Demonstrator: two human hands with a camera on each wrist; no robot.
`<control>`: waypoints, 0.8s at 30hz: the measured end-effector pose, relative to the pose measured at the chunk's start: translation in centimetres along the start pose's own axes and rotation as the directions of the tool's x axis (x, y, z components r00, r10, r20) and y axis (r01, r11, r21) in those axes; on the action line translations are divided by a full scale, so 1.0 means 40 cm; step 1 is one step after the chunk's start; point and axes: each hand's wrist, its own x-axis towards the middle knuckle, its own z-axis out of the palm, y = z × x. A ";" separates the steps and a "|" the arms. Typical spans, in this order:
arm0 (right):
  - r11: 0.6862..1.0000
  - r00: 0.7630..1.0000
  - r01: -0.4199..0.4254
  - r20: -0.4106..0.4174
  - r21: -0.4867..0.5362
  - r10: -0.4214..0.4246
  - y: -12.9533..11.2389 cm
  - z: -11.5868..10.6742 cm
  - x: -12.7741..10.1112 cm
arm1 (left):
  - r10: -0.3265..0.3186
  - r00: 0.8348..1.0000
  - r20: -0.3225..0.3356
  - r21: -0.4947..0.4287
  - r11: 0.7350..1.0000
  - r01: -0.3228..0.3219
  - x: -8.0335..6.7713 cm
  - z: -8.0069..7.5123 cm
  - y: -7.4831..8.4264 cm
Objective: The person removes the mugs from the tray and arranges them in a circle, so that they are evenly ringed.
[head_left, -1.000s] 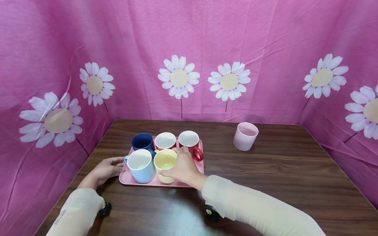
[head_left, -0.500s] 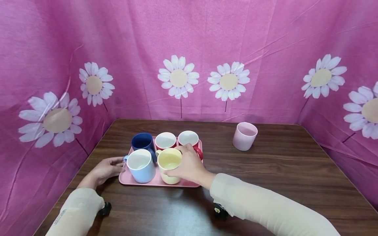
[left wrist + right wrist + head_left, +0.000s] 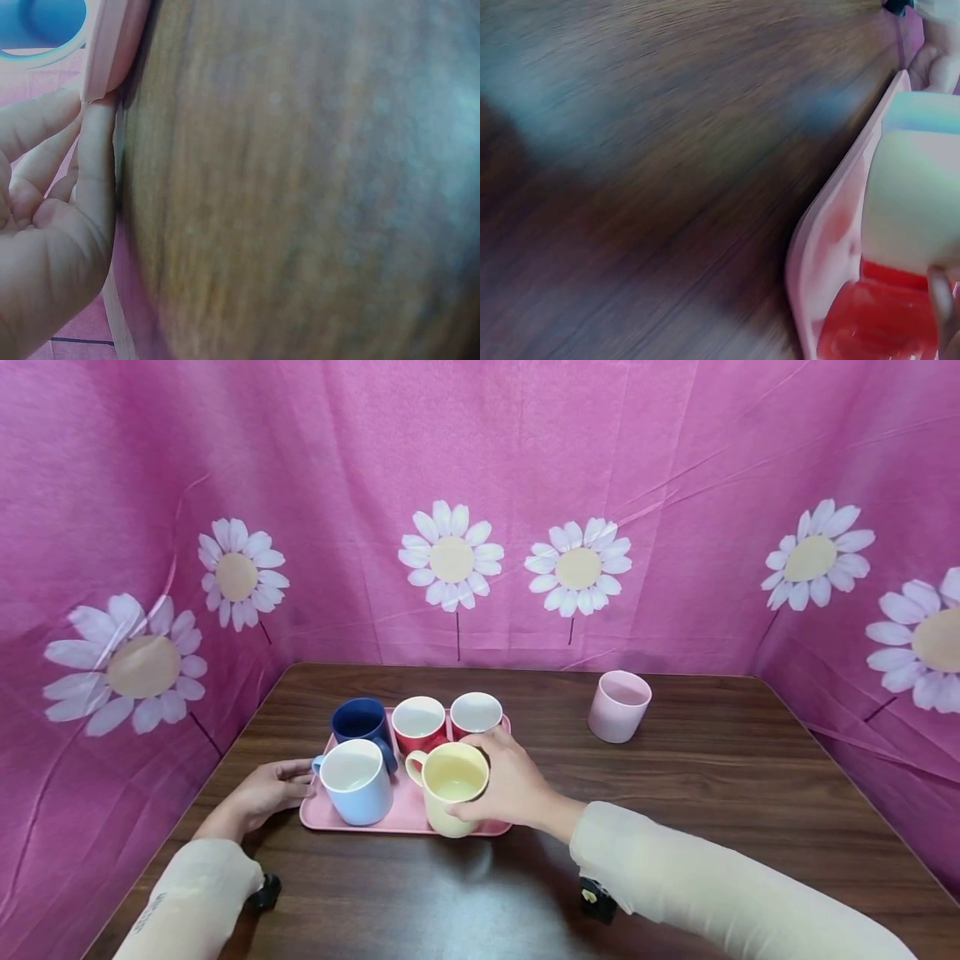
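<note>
A pink tray [image 3: 408, 800] holds a dark blue mug [image 3: 362, 721], two red mugs with white insides [image 3: 418, 720] [image 3: 476, 712] and a light blue mug [image 3: 355, 781]. My right hand [image 3: 501, 781] grips a yellow mug [image 3: 453, 785] by its side, tilted and raised a little over the tray's front right part. In the right wrist view the yellow mug [image 3: 915, 202] hangs above the tray [image 3: 832, 247]. My left hand [image 3: 273, 789] rests on the table. Its fingers [image 3: 97, 135] touch the tray's left edge [image 3: 112, 45].
A pale pink cup [image 3: 619, 704] without a handle stands on the wooden table [image 3: 712, 810] at the back right. Pink flowered cloth [image 3: 525, 485] walls the table on three sides.
My right hand has lifted the yellow mug and carried it right and toward me. The left hand has stayed at the tray's edge.
</note>
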 end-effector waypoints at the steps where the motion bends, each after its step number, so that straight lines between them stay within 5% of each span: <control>1: 1.000 1.000 0.015 0.006 0.004 -0.015 0.006 -0.007 -0.004 | 0.001 1.000 0.002 0.002 1.000 -0.001 0.001 -0.001 -0.001; 11: 0.989 0.988 0.141 0.068 -0.032 -0.139 0.061 -0.093 -0.048 | -0.009 1.000 0.000 0.011 1.000 0.009 -0.001 0.000 0.004; 24: 0.980 0.981 0.185 0.075 -0.078 -0.179 0.132 -0.207 -0.118 | 0.031 0.999 0.044 -0.046 0.999 -0.029 0.002 -0.013 -0.007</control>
